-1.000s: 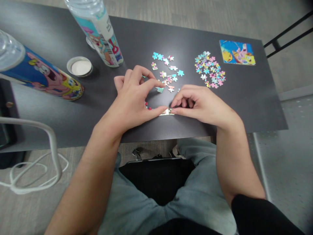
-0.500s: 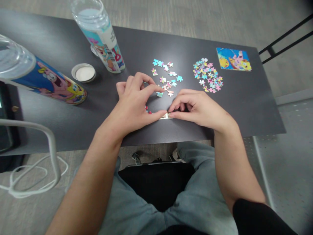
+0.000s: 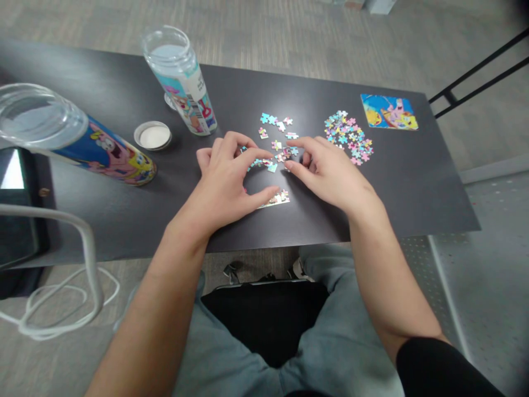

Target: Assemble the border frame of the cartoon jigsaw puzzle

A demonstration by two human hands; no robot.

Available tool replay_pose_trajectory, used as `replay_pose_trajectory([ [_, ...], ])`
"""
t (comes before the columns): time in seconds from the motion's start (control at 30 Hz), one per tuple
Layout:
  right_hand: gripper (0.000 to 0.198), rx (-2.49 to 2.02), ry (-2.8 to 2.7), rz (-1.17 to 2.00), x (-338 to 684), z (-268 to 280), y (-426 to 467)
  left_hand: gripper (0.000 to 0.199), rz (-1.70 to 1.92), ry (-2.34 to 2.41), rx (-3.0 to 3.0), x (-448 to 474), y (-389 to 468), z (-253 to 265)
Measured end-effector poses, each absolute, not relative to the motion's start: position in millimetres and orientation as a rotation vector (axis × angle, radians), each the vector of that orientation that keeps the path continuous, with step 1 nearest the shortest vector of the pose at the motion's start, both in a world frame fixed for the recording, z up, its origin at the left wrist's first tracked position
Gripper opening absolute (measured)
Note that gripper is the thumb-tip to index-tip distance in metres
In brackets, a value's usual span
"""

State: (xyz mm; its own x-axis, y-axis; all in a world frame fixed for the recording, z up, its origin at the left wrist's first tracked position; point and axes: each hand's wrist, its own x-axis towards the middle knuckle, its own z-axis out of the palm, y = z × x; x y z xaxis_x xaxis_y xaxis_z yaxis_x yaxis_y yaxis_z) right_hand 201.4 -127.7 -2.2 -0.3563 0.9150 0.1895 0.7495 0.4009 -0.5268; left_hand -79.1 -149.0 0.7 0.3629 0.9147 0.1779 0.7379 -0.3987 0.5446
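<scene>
Near the table's front edge lies a joined strip of jigsaw pieces, partly hidden under my left hand. The left thumb rests at the strip, while the fingers arch above it, apart from the thumb. Farther from me, my right hand hovers at a scatter of loose jigsaw pieces. Its thumb and forefinger are spread around the right side of the scatter, the other fingers curled in. Nothing shows in its grasp. Some pieces are covered by my hands.
A heap of jigsaw pieces lies to the right, with a cartoon picture card beyond it. Two clear-topped cartoon tubes stand at the left, near a round lid. A dark device and a white cable are far left.
My right hand has left the strip and moved away from me to the loose pieces, its thumb and forefinger parting. My left hand stays at the strip. The view has shifted slightly.
</scene>
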Motion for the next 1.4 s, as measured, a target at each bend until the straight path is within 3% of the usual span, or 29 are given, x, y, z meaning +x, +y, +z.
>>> replay_pose_trajectory([
  [0.23,0.043,-1.432,-2.156,0.442,183.5,-17.6,-86.2,0.052,0.640,1.507,2.251,-82.4,-151.4,1.6],
  [0.5,0.020,-1.307,-2.258,0.535,170.8,-19.5,-28.9,0.062,0.615,1.441,2.262,-91.1,-153.6,1.5],
  [0.73,0.027,-1.321,-2.184,0.543,199.4,-11.1,-36.8,0.065,0.578,1.433,2.230,-93.1,-156.1,5.6],
  [0.97,0.021,-1.293,-2.195,0.627,203.2,-14.3,-44.8,0.071,0.578,1.432,2.244,-94.3,-156.3,3.7],
  [1.13,0.030,-1.213,-2.184,0.669,196.1,-16.1,-46.3,0.070,0.578,1.434,2.245,-93.5,-155.4,2.7],
  [1.4,0.021,-1.227,-2.197,0.719,192.6,-11.3,-51.6,0.069,0.590,1.432,2.245,-92.5,-153.6,0.7],
])
